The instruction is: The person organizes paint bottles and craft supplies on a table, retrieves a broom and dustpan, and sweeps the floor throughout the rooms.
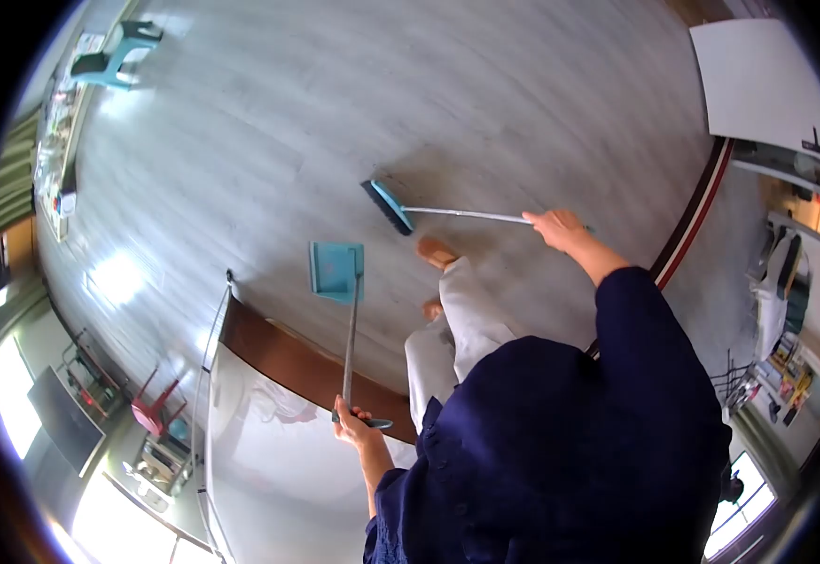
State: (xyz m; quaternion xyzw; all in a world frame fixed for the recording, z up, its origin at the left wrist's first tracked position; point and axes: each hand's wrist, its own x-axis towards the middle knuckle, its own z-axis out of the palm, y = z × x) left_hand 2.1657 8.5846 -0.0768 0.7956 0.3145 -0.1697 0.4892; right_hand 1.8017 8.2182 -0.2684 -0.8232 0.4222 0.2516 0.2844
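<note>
My right hand [557, 228] is closed round the handle of a long-handled broom [466, 213]. Its teal head with dark bristles is down at the grey floor, ahead of my feet. In my left hand [357, 425] I grip the upper end of the handle of a teal dustpan [337, 271]. The pan is at floor level, left of my feet and apart from the broom head. Whether the pan or the bristles press on the floor is hard to tell. I cannot make out any dirt in the pan.
A bed [278, 470] with a white cover and brown edge board lies close on my left. Ahead stretches grey wood-look floor [335, 103]. A teal stool [114, 66] stands far left, a red chair [154, 411] lower left. A white cabinet [762, 89] and striped threshold [696, 211] are on the right.
</note>
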